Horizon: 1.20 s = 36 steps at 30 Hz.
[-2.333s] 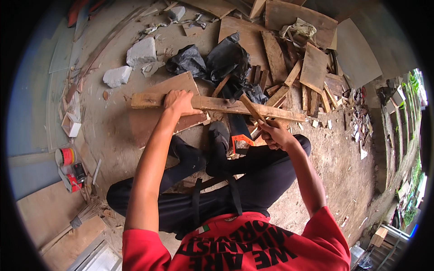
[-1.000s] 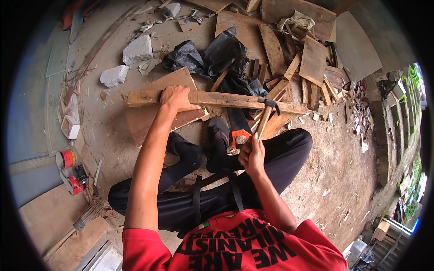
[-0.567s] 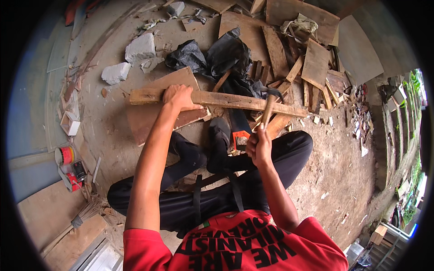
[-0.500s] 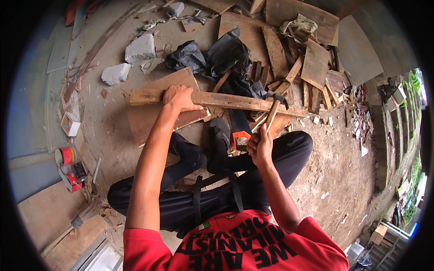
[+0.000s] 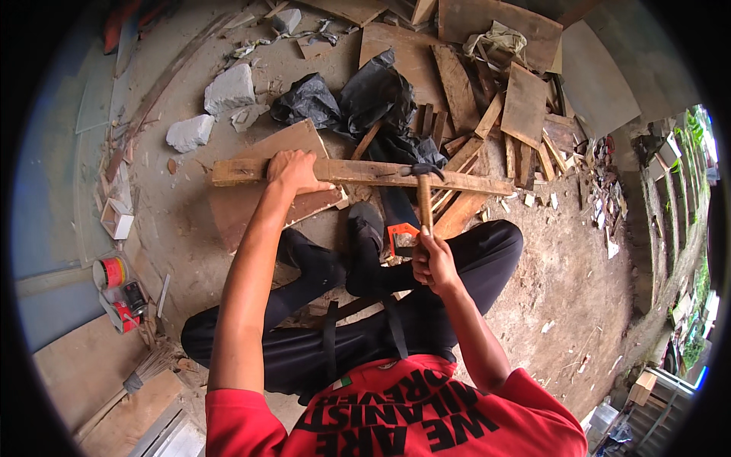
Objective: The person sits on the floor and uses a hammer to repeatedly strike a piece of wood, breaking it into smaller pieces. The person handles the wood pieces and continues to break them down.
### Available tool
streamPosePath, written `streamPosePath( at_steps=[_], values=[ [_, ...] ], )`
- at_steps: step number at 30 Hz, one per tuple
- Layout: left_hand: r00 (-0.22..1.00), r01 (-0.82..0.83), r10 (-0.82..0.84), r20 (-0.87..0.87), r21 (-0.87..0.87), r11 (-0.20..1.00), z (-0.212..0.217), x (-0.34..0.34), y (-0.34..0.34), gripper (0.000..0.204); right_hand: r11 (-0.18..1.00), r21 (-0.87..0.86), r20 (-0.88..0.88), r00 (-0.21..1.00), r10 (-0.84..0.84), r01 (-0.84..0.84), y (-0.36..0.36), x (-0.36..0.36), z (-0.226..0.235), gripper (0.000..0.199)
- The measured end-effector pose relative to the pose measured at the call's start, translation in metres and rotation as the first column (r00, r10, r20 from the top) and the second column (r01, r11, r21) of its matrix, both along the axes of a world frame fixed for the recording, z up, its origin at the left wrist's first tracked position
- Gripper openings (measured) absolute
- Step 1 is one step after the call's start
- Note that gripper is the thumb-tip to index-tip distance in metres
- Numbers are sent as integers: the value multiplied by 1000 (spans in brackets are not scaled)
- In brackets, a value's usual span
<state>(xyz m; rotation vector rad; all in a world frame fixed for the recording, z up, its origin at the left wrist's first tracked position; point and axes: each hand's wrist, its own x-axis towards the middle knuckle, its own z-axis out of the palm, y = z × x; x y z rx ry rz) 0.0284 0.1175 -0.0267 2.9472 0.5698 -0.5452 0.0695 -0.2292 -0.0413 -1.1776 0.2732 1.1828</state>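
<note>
My left hand (image 5: 292, 172) is closed round a long wooden plank (image 5: 354, 171) near its left end, thumb along the near side. The plank lies crosswise in front of me, its left part above a brown board (image 5: 251, 156). In my right hand (image 5: 435, 263) is a claw hammer (image 5: 425, 204), gripped by its wooden handle. Its dark head is at the plank, right of the middle; whether it touches the wood I cannot tell. Just left of the handle lies a saw with an orange handle (image 5: 401, 230), partly hidden under the plank.
Beyond the plank lie black plastic sheeting (image 5: 377, 95) and a heap of scrap wood (image 5: 487, 114). White rubble chunks (image 5: 230, 90) sit at the far left. Open cans (image 5: 110, 272) stand by the left wall. Rubble and steps (image 5: 661, 228) line the right side.
The hammer has swung left along the plank, and its handle now stands straighter. My right hand has moved slightly left and nearer me. My left hand keeps its grip on the plank.
</note>
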Motion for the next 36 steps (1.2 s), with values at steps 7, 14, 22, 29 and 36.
streamPosePath(
  at_steps=[7,14,22,29,36],
  values=[
    [1000,2,-2,12,-1,1000,1,-1,4,83,1000,10,-67,998,-2,3,10,-3,-2,31],
    [1000,8,-8,1,11,1000,2,2,1,83,983,-44,56,983,-173,176,12,-6,-7,33],
    [1000,21,-21,17,16,1000,-1,1,2,81,970,-32,70,968,-240,242,18,-6,-1,32],
    [1000,-13,13,-17,16,1000,1,0,1,81,969,63,-8,971,-239,239,16,-2,-7,30],
    [1000,-2,2,-6,3,1000,-1,-1,5,82,910,171,-289,902,-320,377,-14,10,-39,34]
  ],
)
